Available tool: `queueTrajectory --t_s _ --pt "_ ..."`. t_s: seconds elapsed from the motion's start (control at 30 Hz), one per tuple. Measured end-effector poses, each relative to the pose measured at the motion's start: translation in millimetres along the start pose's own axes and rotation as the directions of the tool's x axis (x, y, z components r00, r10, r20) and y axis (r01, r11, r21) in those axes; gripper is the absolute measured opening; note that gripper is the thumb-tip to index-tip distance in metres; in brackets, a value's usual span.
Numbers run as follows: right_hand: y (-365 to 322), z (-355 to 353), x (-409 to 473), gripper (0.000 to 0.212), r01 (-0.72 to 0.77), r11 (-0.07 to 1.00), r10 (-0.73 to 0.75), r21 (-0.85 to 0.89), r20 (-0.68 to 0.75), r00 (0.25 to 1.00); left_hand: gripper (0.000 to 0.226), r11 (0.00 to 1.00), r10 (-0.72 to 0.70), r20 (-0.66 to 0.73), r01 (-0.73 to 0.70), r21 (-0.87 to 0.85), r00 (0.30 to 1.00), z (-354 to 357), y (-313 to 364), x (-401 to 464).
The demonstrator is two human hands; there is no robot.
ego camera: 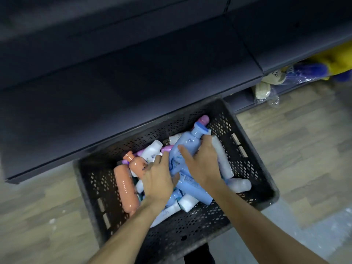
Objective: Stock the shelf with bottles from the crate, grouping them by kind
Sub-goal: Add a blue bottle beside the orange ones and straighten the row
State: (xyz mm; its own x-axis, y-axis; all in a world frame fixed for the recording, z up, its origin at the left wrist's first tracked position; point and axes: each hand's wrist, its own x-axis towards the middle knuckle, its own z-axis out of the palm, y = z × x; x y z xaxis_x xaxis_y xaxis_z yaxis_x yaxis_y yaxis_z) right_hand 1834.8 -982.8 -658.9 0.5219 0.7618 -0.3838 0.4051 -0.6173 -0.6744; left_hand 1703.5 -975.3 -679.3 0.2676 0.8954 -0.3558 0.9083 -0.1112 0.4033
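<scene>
A black perforated crate (253, 168) stands on the floor, full of mixed bottles lying in a heap. My right hand (202, 164) grips a light blue bottle (187, 147) with a blue cap, thumb across its front. My left hand (158, 178) reaches in beside it, its fingers on an orange bottle (138, 165); whether it holds that bottle is unclear. A second, longer orange bottle (125, 187) lies at the crate's left. White bottles (222, 159) and more blue ones (194, 187) lie under and around my hands. A dark shelf board (114, 96) runs just behind the crate, bare.
Plush toys in plastic wrap (266, 86), with blue and yellow ones (323, 67), fill the lower shelf at the right. Wood-pattern floor (295, 141) surrounds the crate. A darker upper shelf (95, 20) overhangs at the top.
</scene>
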Motion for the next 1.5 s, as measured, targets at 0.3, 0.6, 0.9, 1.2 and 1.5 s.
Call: queueTrajectory --t_s 0.3,0.6,0.9,1.2,1.5 --pt "-121 -70 -90 0.052 0.157 0.988 -0.156 0.0 0.029 0.987 0.042 0.996 -0.051 -0.154 0.038 -0.083 0.987 -122 23 -84" --pt "-223 -127 -145 0.046 0.381 0.921 -0.378 -0.079 0.05 0.924 0.049 0.982 -0.038 -0.261 -0.013 -0.19 0.965 -226 32 -138" --pt "-330 -201 -188 0.051 0.736 0.645 -0.723 -0.204 0.149 0.675 0.049 0.93 -0.031 -0.52 -0.166 -0.328 0.854 -347 57 -162" --pt "-458 -276 -250 0.064 0.913 0.336 -0.934 -0.23 0.044 0.355 0.052 0.901 0.058 -0.789 -0.373 -0.222 0.611 -488 86 -197" --pt "-590 -328 -296 0.057 0.976 0.105 -0.994 -0.192 -0.047 0.097 0.056 0.941 0.133 -0.936 -0.339 0.015 0.327 -628 98 -220"
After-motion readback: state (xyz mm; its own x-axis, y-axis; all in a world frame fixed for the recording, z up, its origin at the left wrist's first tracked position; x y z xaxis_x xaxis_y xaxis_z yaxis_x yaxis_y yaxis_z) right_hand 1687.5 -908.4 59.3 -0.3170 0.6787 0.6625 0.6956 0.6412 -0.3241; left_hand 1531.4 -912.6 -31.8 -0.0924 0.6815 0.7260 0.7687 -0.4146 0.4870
